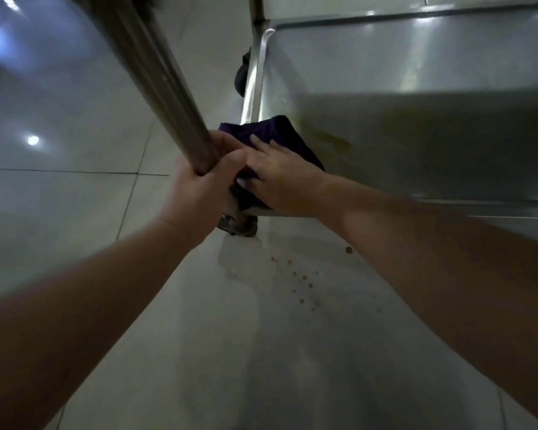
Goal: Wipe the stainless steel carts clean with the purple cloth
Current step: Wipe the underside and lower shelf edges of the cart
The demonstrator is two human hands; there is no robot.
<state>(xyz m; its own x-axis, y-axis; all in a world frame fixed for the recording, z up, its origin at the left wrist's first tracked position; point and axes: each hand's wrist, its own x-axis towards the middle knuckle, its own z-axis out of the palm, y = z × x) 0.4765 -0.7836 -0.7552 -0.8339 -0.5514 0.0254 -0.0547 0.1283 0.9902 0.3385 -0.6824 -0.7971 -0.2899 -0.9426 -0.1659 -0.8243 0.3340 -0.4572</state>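
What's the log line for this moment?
left hand: grips cart post | right hand: flat on cloth at shelf corner | floor: brown specks

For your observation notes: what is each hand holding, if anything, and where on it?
Left hand grips the cart's upright post near its lower end. Right hand holds nothing; it presses flat on the cloth at the shelf corner.

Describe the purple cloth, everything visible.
The cloth is dark purple, soft and bunched, looking folded rather than spread. It lies on the near left corner of the cart's lower steel shelf, draping slightly over the edge. The right hand presses it flat with straight fingers, covering its near half. The left hand grips the cart's upright post right beside it. A yellowish smear sits on the shelf just right of the cloth.
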